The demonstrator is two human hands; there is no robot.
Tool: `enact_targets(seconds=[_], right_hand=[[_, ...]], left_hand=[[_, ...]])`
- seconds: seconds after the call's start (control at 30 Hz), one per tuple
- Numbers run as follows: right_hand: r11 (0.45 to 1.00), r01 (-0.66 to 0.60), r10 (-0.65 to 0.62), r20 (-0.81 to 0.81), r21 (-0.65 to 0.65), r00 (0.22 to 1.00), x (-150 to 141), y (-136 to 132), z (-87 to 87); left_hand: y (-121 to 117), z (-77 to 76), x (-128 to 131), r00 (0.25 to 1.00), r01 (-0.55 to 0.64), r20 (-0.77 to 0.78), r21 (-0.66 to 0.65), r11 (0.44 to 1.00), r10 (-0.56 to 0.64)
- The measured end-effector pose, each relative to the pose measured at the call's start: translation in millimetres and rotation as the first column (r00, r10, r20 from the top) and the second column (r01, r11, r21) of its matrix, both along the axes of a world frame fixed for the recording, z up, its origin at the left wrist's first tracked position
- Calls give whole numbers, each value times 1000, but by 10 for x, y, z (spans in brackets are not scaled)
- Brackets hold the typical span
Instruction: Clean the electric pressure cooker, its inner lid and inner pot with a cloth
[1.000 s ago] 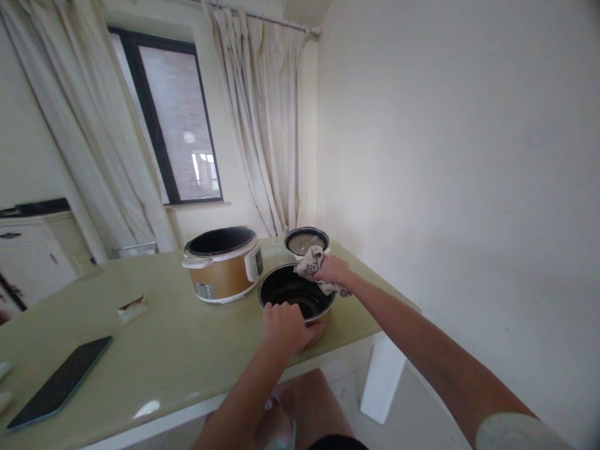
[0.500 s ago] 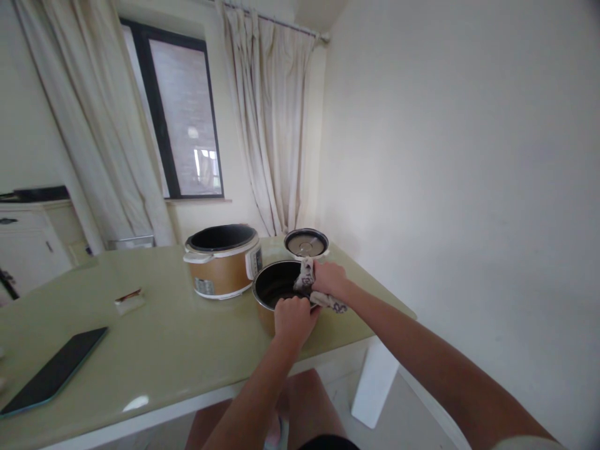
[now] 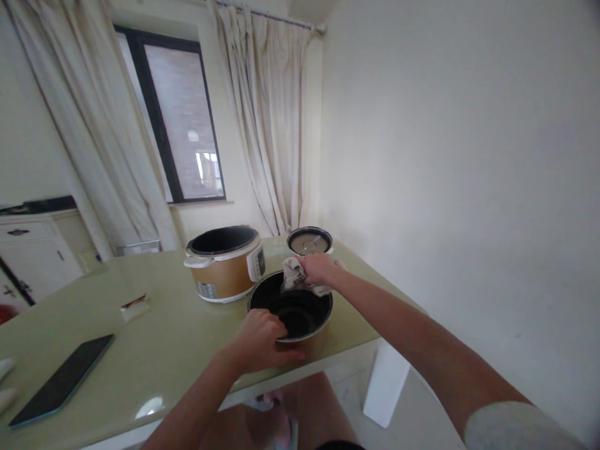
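Observation:
A rice cooker's inner pot (image 3: 300,315), dark inside and golden outside, sits near the table's front edge, its mouth tipped a little towards me. My left hand (image 3: 263,340) grips the near left of its rim, fingers over the inside and thumb along the outer wall. In my right hand (image 3: 323,270) is a bunched pale patterned cloth (image 3: 293,275), pressed at the pot's far rim and partly inside. Just behind to the left stands the golden and white rice cooker body (image 3: 227,272), uncovered. A round lid (image 3: 309,240) with a dark edge lies beyond my right hand.
The glossy green table (image 3: 173,337) carries a dark tablet (image 3: 63,378) at the left front and a small packet (image 3: 134,306) further back. A white wall (image 3: 459,156) closes off the right side. Curtains (image 3: 272,112) and a window stand behind.
My left hand has moved left along the pot's rim and the pot has tipped towards me. My right hand has shifted left with the cloth to the far rim.

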State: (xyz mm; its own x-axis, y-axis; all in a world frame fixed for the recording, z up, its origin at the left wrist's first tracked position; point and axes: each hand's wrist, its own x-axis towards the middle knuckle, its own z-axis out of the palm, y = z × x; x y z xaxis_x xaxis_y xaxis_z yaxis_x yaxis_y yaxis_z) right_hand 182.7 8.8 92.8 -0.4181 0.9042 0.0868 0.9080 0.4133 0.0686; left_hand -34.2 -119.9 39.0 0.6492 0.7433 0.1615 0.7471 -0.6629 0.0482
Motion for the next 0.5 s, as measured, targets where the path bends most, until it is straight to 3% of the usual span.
enact_targets(seconds=[0.07,0.17,0.23,0.27,0.33,0.43,0.5], right_hand=[[974,-213,205,91,78,974,-261,39,-27],[816,-555,514,234,162,825,-679,56,-91],[740,-648,609,229,179,759,-866,55,-132],[739,-649,618,202,179,760,-910,57,-146],[817,-554,544,102,161,833,-897,71,-156],[968,-243,247,-71,60,966,-701,125,-113],[999,-45,41,-132,-21,990,-521,167,-56]], left_hand=[[-35,24,-47,1000,28,-8,4,1000,-28],[-55,27,-21,1000,20,-20,17,1000,-20],[-60,6,7,1000,-15,-20,18,1000,16],[-63,-9,14,999,-37,-21,18,999,37],[-74,-48,12,997,-81,-15,29,996,82],[-101,-110,-19,991,-134,9,63,989,133],[-115,-138,-39,987,-161,13,70,984,161]])
